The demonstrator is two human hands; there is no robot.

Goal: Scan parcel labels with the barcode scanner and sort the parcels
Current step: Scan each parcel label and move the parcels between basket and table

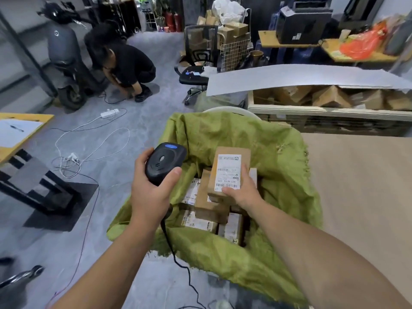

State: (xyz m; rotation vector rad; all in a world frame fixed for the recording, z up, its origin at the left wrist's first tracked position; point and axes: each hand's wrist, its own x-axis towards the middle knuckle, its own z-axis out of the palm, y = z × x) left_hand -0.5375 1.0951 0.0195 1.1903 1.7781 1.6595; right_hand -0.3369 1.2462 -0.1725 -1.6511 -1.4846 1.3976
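Above an open green sack (pixel 278 163) in a cluttered sorting room, a person's right hand (pixel 243 192) holds a small cardboard parcel (pixel 231 151) label-up, its fingers (pixel 246 175) and thumb pinching the near end. The white label (pixel 228 172) faces the camera, its barcode at the near edge by the thumb. Just left of the sack, the left hand (pixel 151 192) grips a black barcode scanner (pixel 163 162), fingers wrapped round its body, with its black cord (pixel 169 241) trailing down across the sack's near rim. Inside the sack lie more labelled boxes (pixel 200 221), stacked loosely under the held parcel.

Right of the sack stretches a bare brown table (pixel 361 186). Behind the sack, a slatted crate (pixel 330 112) holds brown cartons under a bent white sheet (pixel 301 76). Left of the sack, grey floor (pixel 145 121) carries a white power strip (pixel 109 113) and looping cables. Farther left, the corner of a yellow table (pixel 44 118) bears paper and a pen. Well beyond the sack, a person in black (pixel 127 65) crouches beside a parked grey scooter (pixel 64 59). A black mesh office chair (pixel 198 56) stands behind the sack, and a black printer (pixel 301 27) and an orange bag (pixel 361 44) sit on far tables to the right.
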